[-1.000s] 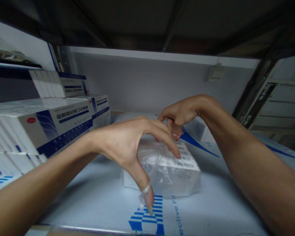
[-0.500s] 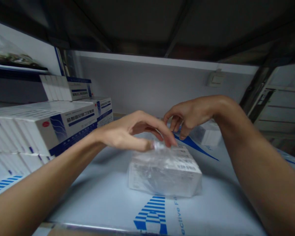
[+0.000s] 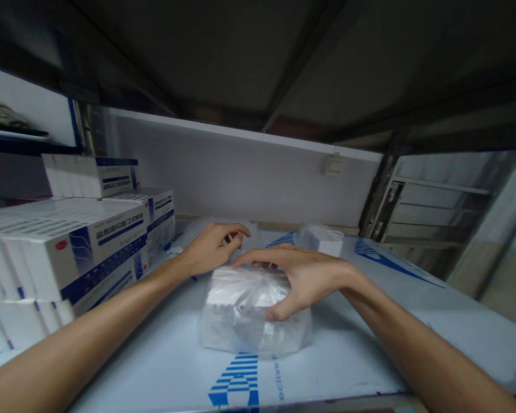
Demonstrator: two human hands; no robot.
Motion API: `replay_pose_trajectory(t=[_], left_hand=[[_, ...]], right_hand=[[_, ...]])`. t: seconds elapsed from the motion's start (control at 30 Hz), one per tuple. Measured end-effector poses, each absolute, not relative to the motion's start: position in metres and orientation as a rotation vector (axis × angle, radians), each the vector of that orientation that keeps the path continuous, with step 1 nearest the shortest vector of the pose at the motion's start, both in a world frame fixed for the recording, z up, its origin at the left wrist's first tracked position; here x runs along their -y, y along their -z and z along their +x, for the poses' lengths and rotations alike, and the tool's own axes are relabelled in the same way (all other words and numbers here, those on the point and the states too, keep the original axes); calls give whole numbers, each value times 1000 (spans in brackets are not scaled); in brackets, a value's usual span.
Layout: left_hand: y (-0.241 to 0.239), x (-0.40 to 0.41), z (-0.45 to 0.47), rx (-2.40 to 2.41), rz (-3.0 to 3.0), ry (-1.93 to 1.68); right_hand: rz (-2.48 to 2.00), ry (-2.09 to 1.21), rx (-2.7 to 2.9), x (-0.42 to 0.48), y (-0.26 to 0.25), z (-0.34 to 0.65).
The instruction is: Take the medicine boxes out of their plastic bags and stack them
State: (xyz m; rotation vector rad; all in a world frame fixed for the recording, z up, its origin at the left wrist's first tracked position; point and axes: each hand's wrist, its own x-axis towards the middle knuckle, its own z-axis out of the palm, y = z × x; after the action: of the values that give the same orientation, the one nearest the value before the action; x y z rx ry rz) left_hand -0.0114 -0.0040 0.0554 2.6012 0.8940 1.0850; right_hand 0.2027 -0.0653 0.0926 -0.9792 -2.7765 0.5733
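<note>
A white box-shaped pack in a clear plastic bag [image 3: 253, 321] sits on the film-covered shelf in front of me. My right hand [image 3: 303, 278] spans its top right part from above, the thumb spread toward the front face and the fingers stretched across the top. It seems to touch the plastic without wrapping round the pack. Behind the pack's far left edge, my left hand [image 3: 217, 246] is curled, thumb tip near the fingertips. I cannot make out whether plastic lies in that pinch. More clear plastic [image 3: 198, 228] shows just behind the left hand.
White and blue medicine boxes [image 3: 107, 241] are stacked on the left. Another bagged white pack [image 3: 327, 241] stands at the back right. A dark upper shelf [image 3: 223, 63] hangs low overhead. A metal rack post [image 3: 380, 195] rises at the right, and a wall switch [image 3: 334, 165] is behind.
My left hand has moved off the pack's top to behind its left side. My right hand has come forward onto the pack, its fingers spreading from a curl. The view has turned right.
</note>
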Motion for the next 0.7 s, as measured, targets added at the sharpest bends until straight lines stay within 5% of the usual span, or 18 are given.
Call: replay_pose_trajectory(t=[0.27,0.5,0.7], left_hand=[[-26,-4,1,-964,2805,-1044],[-2,10,28,-931,3138,-932],[4,8,36,-849,3312,-869]], right_hand=[[-1074,-957,2227,66,-123,281],[-1865,-85,1876,20,-129,303],[-2061,246,1746,-29,-85,275]])
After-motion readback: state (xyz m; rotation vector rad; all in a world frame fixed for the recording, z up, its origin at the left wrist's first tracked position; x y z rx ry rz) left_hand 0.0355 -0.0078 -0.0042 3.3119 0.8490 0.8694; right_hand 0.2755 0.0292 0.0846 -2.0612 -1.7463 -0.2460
